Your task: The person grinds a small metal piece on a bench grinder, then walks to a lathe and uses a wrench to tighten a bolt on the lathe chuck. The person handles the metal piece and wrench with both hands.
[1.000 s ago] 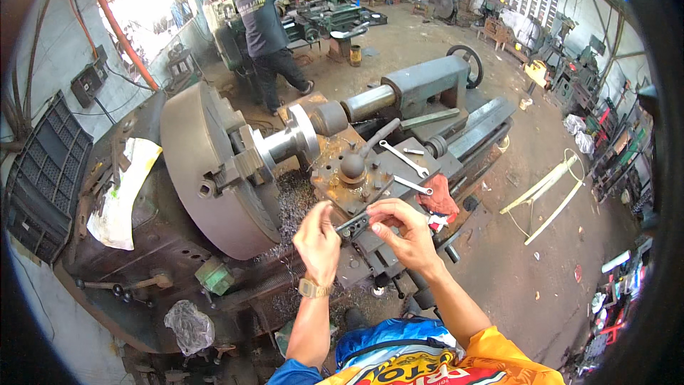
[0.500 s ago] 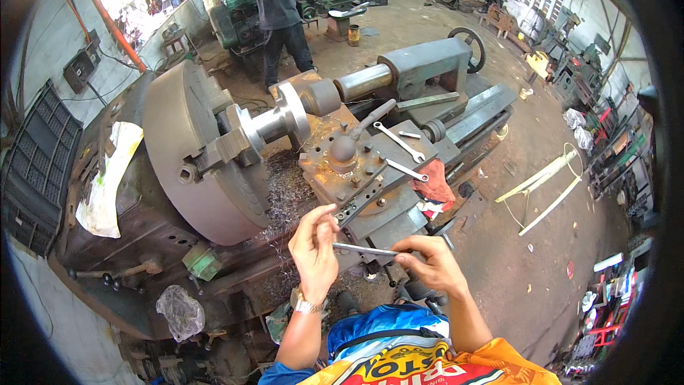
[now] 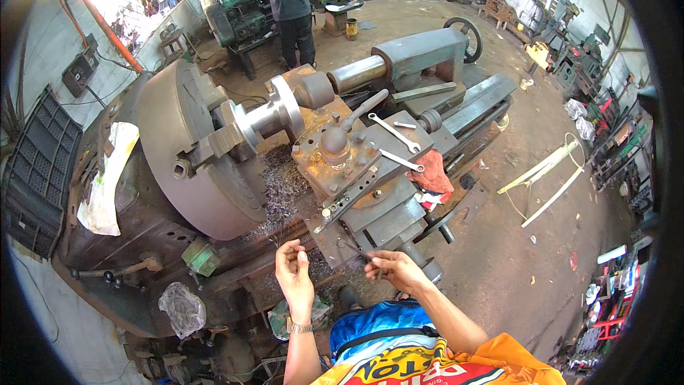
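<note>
My right hand [image 3: 393, 271] is closed on one end of a thin, dark bar [image 3: 354, 248], which points away to the upper left over the lathe carriage. The bar's exact kind is not clear. To its left, my left hand [image 3: 294, 274] is raised with loosely bent fingers apart and nothing visible in it. Beyond my hands, a long dark tool holder with holes [image 3: 349, 199] is fixed at the rusty tool post [image 3: 322, 177]. A shiny flanged metal workpiece [image 3: 274, 115] sits in the jaws of the large lathe chuck [image 3: 189, 164].
Two wrenches, one a combination wrench [image 3: 395, 133] and the other a thinner one [image 3: 401, 160], lie on the carriage beside a red rag [image 3: 432, 178]. Metal chips [image 3: 285, 192] cover the bed under the chuck. A handwheel [image 3: 436, 227] sticks out rightward. Another person [image 3: 288, 0] stands behind the lathe.
My left hand has come off the bar and moved left and down. My right hand has shifted left, and the bar now points away from me instead of lying across between both hands.
</note>
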Demonstrator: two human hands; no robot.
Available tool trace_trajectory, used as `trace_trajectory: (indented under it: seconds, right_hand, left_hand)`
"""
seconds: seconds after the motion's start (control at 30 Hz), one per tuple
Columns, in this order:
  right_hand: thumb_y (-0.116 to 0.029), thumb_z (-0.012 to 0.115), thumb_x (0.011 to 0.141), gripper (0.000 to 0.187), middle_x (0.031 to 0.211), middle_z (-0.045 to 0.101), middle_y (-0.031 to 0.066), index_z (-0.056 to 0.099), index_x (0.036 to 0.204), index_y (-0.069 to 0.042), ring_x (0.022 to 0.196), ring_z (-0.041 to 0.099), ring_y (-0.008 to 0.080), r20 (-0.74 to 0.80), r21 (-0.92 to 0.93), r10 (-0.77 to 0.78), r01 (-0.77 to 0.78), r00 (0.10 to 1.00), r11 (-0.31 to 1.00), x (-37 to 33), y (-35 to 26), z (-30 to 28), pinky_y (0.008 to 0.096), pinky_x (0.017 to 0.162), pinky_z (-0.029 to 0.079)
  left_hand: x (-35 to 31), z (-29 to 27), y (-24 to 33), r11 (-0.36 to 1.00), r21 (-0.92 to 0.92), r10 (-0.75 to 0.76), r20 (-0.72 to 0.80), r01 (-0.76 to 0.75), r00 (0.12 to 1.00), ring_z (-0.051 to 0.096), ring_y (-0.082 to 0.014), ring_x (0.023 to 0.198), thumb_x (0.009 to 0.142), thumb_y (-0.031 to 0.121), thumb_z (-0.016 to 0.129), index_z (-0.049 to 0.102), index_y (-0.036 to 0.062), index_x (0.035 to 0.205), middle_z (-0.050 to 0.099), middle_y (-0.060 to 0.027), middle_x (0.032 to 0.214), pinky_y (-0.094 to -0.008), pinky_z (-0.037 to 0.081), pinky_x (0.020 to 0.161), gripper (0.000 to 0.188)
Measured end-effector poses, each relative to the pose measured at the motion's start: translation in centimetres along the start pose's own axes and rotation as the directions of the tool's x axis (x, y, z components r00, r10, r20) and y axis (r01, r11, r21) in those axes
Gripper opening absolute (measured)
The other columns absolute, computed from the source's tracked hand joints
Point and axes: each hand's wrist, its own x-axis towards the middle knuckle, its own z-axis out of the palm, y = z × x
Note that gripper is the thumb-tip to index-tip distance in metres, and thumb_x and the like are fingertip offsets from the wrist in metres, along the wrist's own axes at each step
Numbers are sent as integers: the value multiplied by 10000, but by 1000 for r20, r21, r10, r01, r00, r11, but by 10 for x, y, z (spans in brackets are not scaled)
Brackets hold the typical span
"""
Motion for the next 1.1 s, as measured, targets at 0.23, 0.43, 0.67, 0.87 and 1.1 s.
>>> trace_trajectory:
  seconds: [0.23,0.43,0.67,0.87,1.1]
  right_hand:
    - [-146,667,966,553,1066,712,172,444,1413,93,981,700,245,230,-9,-194,201,954,979,15,-18,15,342,934,529]
    - [-121,651,964,490,1060,716,189,482,1354,120,985,707,275,219,44,-354,353,909,935,10,-11,12,356,945,520]
    - [-130,591,998,485,1111,715,207,456,1362,160,1040,695,241,161,-117,-288,308,944,944,5,-6,10,325,1011,461]
    - [-174,631,983,429,1101,728,164,555,1316,84,1031,680,211,55,-156,-235,241,970,958,6,5,10,315,979,454]
    - [-162,626,992,293,977,749,114,645,1185,57,922,683,156,124,-484,-329,346,936,804,-2,-3,9,330,891,513]
  left_hand:
    - [-3,-11,6,998,-9,-54,41,54,998,568,-92,857,982,91,632,602,44,1194,618,-19,1012,-241,491,758,220]
    - [-10,-18,2,995,-27,-96,65,98,993,583,-93,853,980,78,632,615,30,1165,628,-28,998,-251,506,766,192]
    - [-12,-21,-1,991,-45,-123,101,128,987,585,-88,833,985,80,637,629,16,1129,636,-29,979,-247,506,773,157]
    - [-14,-23,-10,990,-39,-125,159,133,979,595,-87,832,994,99,637,638,18,1105,643,-18,956,-248,510,764,137]
    - [-11,-18,1,968,221,-160,161,123,974,626,-131,825,954,23,628,649,11,1110,659,-43,958,-281,520,760,158]
